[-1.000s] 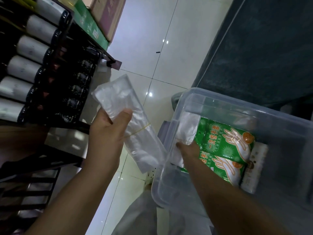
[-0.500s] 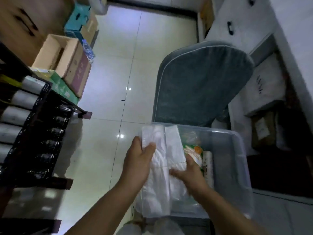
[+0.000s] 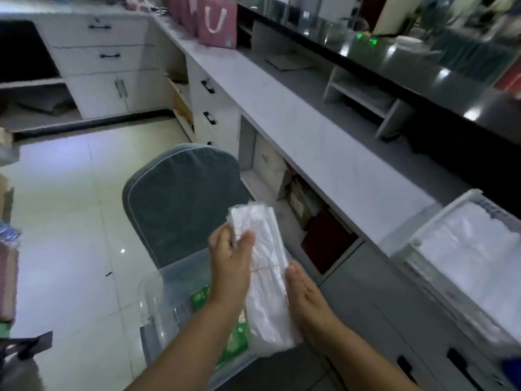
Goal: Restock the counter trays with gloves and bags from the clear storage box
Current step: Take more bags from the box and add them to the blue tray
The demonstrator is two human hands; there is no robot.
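Both of my hands hold a bundle of clear plastic bags [image 3: 265, 275] bound by a rubber band, lifted above the clear storage box [image 3: 166, 300]. My left hand [image 3: 232, 266] grips the bundle's upper left side. My right hand [image 3: 304, 297] presses against its right edge. Green glove packets [image 3: 200, 299] lie inside the box, partly hidden by my arms. A white counter tray [image 3: 423, 238] at the right holds a stack of white bags [image 3: 476, 255].
A grey-blue chair back [image 3: 180, 201] stands just beyond the box. The white counter [image 3: 296, 114] runs along the right, with drawers and open shelves below. Pink gift bags [image 3: 217, 21] stand at its far end. A white shelf organiser [image 3: 363, 100] sits on the counter.
The view swung up and right from the floor and box toward the counter. Both hands have lifted the bag bundle out of the box and carried it up and right.
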